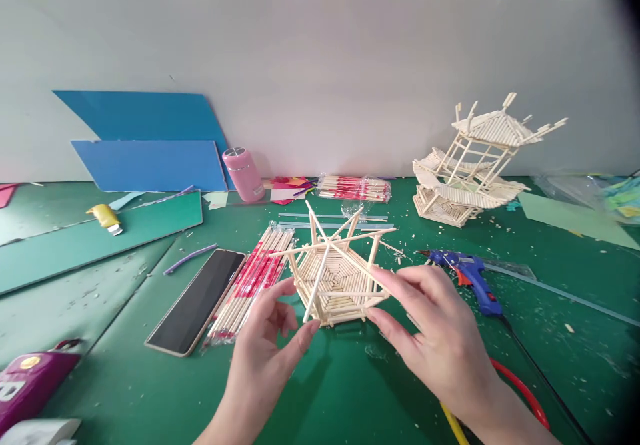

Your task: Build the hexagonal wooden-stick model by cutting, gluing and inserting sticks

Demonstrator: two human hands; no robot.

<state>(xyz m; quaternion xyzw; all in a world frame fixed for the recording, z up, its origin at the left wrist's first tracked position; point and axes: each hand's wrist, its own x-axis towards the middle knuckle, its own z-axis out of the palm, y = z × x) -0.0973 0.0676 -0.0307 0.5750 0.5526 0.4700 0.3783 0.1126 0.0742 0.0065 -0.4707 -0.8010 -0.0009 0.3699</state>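
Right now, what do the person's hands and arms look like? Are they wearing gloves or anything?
No gloves. The left hand and the right hand are both bare, with no rings showing on the fingers in view. No watch, bracelet or band shows on either wrist. No sleeves either: the forearms are uncovered down to the bottom edge of the picture. The fingernails are short and look unpainted.

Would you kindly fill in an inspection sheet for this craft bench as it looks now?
Surface: green mat, strewn with wood chips.
Job's things: hexagonal stick frame held at both sides; stick bundle beside it.
Clutter: phone, pink bottle, lighter, finished pagoda, blue sheets.
Hands: left hand and right hand grip the frame.
Cables: glue gun with black cord; red cable.
Surroundings: white partition.
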